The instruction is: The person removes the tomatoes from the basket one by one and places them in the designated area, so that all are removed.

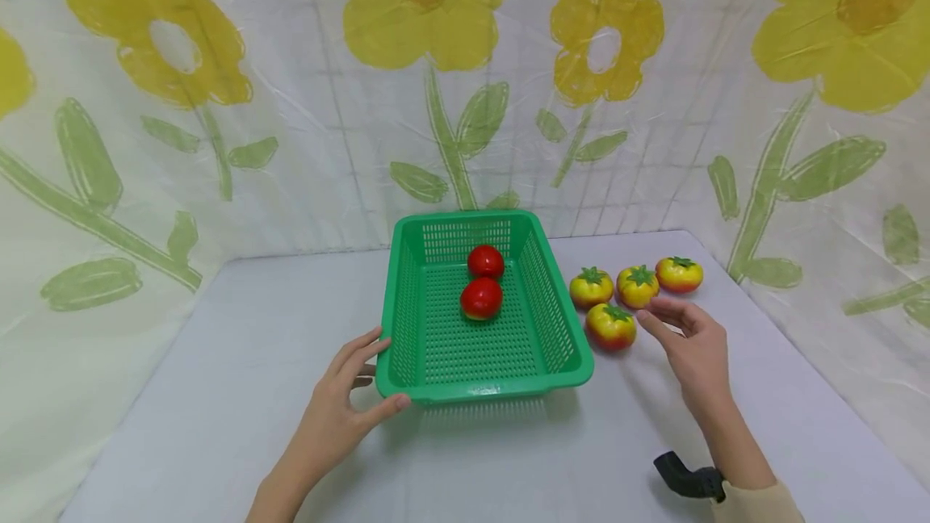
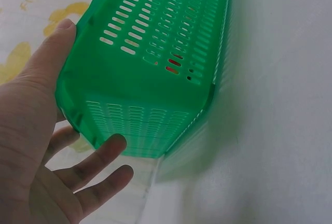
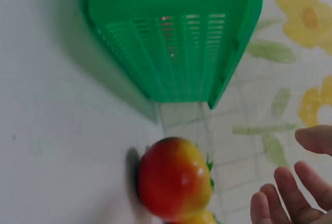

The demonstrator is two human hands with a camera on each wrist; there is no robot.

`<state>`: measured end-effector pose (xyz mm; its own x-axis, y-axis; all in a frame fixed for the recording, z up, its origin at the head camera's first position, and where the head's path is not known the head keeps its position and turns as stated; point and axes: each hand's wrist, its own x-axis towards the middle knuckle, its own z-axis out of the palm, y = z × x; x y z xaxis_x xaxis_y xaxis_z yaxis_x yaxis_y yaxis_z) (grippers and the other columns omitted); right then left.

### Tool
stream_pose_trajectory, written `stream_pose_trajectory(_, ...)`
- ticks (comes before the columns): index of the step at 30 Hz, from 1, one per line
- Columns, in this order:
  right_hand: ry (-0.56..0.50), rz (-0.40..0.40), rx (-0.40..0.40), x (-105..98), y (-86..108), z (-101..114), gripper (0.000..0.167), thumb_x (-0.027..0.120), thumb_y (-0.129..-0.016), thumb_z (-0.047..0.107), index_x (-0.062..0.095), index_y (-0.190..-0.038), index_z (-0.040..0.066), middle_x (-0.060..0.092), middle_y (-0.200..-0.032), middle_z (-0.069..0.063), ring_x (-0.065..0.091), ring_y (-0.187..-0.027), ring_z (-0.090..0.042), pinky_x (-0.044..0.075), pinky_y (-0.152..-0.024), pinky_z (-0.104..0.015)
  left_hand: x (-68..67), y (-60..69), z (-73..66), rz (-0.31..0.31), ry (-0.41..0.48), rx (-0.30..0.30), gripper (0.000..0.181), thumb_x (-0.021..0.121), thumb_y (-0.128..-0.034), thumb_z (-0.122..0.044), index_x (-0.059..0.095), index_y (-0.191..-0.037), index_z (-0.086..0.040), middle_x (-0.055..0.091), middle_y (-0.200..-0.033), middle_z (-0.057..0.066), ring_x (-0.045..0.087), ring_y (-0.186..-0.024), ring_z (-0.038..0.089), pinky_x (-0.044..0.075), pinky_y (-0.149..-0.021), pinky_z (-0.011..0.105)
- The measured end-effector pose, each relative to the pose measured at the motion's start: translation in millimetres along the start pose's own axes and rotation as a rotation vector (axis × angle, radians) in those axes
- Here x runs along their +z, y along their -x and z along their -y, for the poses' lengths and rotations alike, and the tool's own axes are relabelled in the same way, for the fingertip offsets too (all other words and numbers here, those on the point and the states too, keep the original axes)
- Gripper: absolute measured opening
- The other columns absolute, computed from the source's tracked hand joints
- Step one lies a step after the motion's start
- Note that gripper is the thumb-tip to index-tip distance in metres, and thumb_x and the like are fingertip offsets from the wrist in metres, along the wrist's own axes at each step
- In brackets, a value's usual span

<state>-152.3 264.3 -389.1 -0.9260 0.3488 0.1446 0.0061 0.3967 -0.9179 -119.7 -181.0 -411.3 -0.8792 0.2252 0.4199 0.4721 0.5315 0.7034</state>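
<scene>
A green plastic basket (image 1: 479, 390) stands on the table with two red toy tomatoes (image 1: 486, 262) lying in it. My left hand (image 1: 341, 402) is at its near left corner, thumb and fingertips touching the rim; in the left wrist view the fingers (image 2: 98, 164) are spread and fairly straight. Right of the basket sit several yellow-and-red tomatoes with green leafy tops, the nearest tomato (image 1: 611, 327) close to the basket wall. My right hand (image 1: 693, 349) hovers beside this group with loosely bent fingers. In the right wrist view a gap separates it from the tomato (image 3: 174, 178), and it holds nothing.
A white table (image 1: 291, 329) carries everything. Behind and beside it hangs a pale cloth (image 1: 291, 39) printed with yellow flowers. A black strap-like piece (image 1: 686, 479) sits at the right wrist, by a light sleeve (image 1: 756, 503).
</scene>
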Motion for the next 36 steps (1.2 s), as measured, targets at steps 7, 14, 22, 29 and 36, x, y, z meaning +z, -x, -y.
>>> stream_pose_trajectory(7, -0.085, 0.120, -0.131, 12, 9.4, 50, 0.045, 0.072, -0.091, 0.037, 0.064, -0.122, 0.004, 0.065, -0.118, -0.009, 0.058, -0.107, -0.015, 0.051, -0.084, -0.014, -0.8, 0.7, 1.5, 0.005, 0.009, -0.005, 0.071, 0.084, -0.0804, -0.032, 0.052, -0.141, -0.012, 0.038, -0.150, -0.007, 0.060, -0.104, 0.015, 0.055, -0.087, 0.039)
stream_pose_trajectory(14, -0.132, 0.265, -0.234, 35, 3.0, 100, 0.043, 0.075, -0.089, 0.035, 0.065, -0.119, 0.005, 0.064, -0.117, -0.010, 0.059, -0.107, -0.018, 0.052, -0.088, -0.020, -1.0, 0.1, 2.1, 0.005, 0.013, -0.001, 0.071, 0.084, -0.0804, -0.031, 0.052, -0.141, -0.011, 0.038, -0.150, -0.006, 0.061, -0.105, 0.017, 0.056, -0.086, 0.042)
stream_pose_trajectory(22, -0.141, 0.390, -0.300, 70, -11.0, 126, 0.040, 0.075, -0.089, 0.033, 0.065, -0.120, 0.009, 0.064, -0.115, -0.005, 0.061, -0.105, -0.020, 0.055, -0.087, -0.035, -0.7, 0.0, 1.8, 0.011, 0.035, -0.003, 0.071, 0.084, -0.0808, -0.030, 0.051, -0.141, -0.010, 0.038, -0.151, -0.004, 0.062, -0.104, 0.017, 0.055, -0.087, 0.045)
stream_pose_trajectory(29, -0.202, 0.448, -0.240, 97, -25.8, 143, 0.037, 0.077, -0.088, 0.031, 0.066, -0.116, 0.010, 0.065, -0.112, -0.005, 0.058, -0.105, -0.020, 0.049, -0.093, -0.040, 0.1, 0.5, 2.9, 0.008, 0.037, -0.010, 0.071, 0.084, -0.0808, -0.030, 0.052, -0.141, -0.011, 0.038, -0.150, -0.006, 0.062, -0.103, 0.015, 0.055, -0.087, 0.042)
stream_pose_trajectory(36, -0.328, 0.516, -0.220, 123, -44.8, 156, 0.036, 0.077, -0.088, 0.026, 0.066, -0.118, 0.007, 0.065, -0.114, -0.009, 0.060, -0.105, -0.023, 0.051, -0.092, -0.039, 0.6, 0.3, 4.6, 0.008, 0.043, -0.001, 0.072, 0.084, -0.0807, -0.030, 0.051, -0.141, -0.010, 0.037, -0.151, -0.005, 0.062, -0.104, 0.015, 0.055, -0.087, 0.046)
